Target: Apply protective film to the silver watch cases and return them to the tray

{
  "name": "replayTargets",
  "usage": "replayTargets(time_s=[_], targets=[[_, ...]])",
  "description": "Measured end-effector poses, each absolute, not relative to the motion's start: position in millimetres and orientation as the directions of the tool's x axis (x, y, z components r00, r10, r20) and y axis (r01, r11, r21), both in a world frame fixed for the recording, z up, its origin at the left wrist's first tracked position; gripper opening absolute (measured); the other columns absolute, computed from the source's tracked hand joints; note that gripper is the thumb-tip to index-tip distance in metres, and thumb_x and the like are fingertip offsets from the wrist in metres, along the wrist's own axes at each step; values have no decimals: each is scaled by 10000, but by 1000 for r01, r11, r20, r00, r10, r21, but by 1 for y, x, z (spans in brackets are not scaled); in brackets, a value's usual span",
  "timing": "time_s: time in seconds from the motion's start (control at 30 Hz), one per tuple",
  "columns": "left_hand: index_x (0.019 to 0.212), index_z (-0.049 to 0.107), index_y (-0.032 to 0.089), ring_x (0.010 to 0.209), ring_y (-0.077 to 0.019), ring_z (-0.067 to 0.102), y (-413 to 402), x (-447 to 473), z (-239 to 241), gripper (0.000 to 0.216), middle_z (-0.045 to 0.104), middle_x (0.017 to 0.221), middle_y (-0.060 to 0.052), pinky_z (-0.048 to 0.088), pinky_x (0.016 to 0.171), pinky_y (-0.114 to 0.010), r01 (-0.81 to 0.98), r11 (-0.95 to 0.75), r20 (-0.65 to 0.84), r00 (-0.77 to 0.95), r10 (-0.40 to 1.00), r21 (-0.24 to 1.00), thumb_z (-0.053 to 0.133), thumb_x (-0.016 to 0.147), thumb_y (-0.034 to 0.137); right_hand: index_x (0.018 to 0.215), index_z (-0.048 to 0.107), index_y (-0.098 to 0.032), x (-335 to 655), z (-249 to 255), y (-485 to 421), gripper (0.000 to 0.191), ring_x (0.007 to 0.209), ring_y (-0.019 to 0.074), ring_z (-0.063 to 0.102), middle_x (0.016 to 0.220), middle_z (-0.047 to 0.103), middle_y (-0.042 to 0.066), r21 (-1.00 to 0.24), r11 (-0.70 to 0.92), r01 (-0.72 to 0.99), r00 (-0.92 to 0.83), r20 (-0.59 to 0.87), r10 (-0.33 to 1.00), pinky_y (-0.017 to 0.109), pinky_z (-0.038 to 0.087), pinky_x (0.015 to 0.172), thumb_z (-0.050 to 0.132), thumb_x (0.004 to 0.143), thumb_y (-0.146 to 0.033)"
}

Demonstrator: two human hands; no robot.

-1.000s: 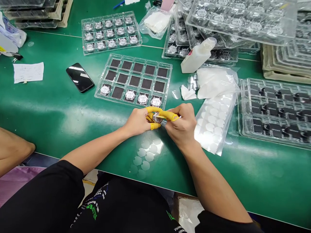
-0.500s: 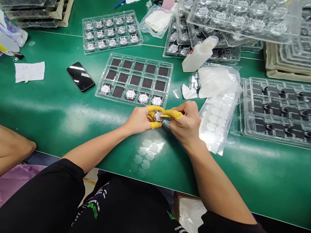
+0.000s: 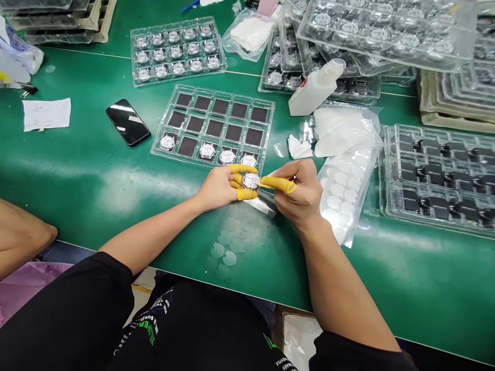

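My left hand [image 3: 222, 186], with yellow finger cots, pinches a small round silver watch face [image 3: 250, 181] just above the green table. My right hand [image 3: 297, 191], also with a yellow cot on the forefinger, is closed on a thin clear film strip [image 3: 263, 204] that hangs below the watch face, its fingertip touching the face. Right behind the hands lies a clear tray [image 3: 213, 127] with dark square pockets; its front row holds several watch faces.
A sheet of round clear stickers [image 3: 342, 193] lies right of my hand, peeled film circles [image 3: 224, 252] near the table edge. A black phone [image 3: 127, 122], a white bottle [image 3: 315, 87], a filled tray [image 3: 176, 49], stacked trays [image 3: 436, 175] and another person's arm [image 3: 21, 239] surround the spot.
My right hand has drawn slightly right and down, and the clear film strip now shows hanging under the watch face. The left hand keeps its hold.
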State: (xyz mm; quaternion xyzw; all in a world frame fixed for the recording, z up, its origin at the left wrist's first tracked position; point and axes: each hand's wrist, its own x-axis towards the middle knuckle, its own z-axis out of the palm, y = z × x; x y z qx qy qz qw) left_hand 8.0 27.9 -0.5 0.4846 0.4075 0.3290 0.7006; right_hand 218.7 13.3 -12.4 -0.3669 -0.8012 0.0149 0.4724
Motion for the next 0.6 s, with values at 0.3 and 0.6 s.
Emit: replayTargets(time_s=[0.3,0.6], targets=[[1233,712,130,603,-55,534,26,9,2,651,604,682,48,448,591,-199,11,241,-226,383,895,971,878,604,141,838,669,-252,206,-3,1,207,738,188,578,811,603,29,-418,552,722,-110,718,688,363,480,614,590,805,-64],[1259,706,159,627,-71,574,22,10,-3,618,682,779,11,501,629,-220,85,183,-202,389,899,979,857,660,171,870,673,-245,223,10,-1,251,729,175,533,816,603,30,-504,604,617,-363,499,787,328,439,624,548,805,-36]])
